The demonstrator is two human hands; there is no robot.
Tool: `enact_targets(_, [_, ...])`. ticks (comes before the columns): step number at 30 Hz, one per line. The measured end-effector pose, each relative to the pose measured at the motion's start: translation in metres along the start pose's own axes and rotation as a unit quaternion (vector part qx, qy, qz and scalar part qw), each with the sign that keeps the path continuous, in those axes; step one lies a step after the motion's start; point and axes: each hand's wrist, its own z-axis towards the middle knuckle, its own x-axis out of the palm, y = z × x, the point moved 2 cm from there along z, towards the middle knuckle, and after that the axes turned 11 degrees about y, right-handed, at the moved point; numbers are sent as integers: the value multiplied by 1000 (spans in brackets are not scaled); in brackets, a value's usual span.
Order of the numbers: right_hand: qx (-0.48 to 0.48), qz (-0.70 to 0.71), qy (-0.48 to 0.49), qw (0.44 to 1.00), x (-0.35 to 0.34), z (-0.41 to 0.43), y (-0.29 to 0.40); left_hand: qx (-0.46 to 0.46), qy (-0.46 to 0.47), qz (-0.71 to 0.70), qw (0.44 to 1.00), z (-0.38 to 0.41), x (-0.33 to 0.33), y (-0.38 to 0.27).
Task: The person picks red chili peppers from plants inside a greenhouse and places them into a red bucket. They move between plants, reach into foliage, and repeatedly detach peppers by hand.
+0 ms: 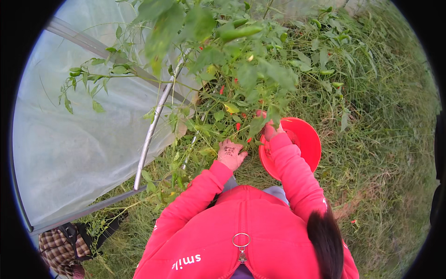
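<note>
My left hand point(230, 154), in a thin glove bearing print, rests low at the near edge of a chili pepper plant point(219, 115). Its thumb stands apart from the fingers, and no object shows in it. Leaves partly cover my right hand point(270, 129), which is over the far left rim of a red plastic bucket point(311, 146); whether it grips anything is hidden. Between and beyond the hands hang red chilies, one red chili point(238, 126) near the left fingers. A large green chili point(241, 33) hangs higher up. Some reddish contents show inside the bucket, partly behind my sleeve.
Translucent plastic sheeting point(87, 139) forms a wall at left, with a slanting metal pole point(153, 127) and a low rail point(94, 208). Dense grass point(376, 146) covers the right side. At lower left is another person in a plaid garment point(61, 247).
</note>
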Motion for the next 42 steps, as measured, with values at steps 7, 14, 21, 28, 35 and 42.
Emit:
enact_targets(7, [-75,172,54,981,6,-4,2,18,1,-62,998,5,-3,4])
enact_targets(14, [-175,213,46,960,-45,-31,42,17,-8,-66,998,7,-8,7])
enact_targets(21, [-356,103,-102,923,-110,-104,86,4,-26,-61,998,20,-24,0])
enact_targets(28, [-161,-21,-51,985,-83,-136,71,8,-43,-67,997,26,-23,-17])
enact_targets(35, [-251,-488,-24,836,33,-82,21,1,-31,8,999,23,-12,-22])
enact_targets(42, [-222,-640,-90,730,46,-62,27,-6,-32,-66,997,10,0,-17])
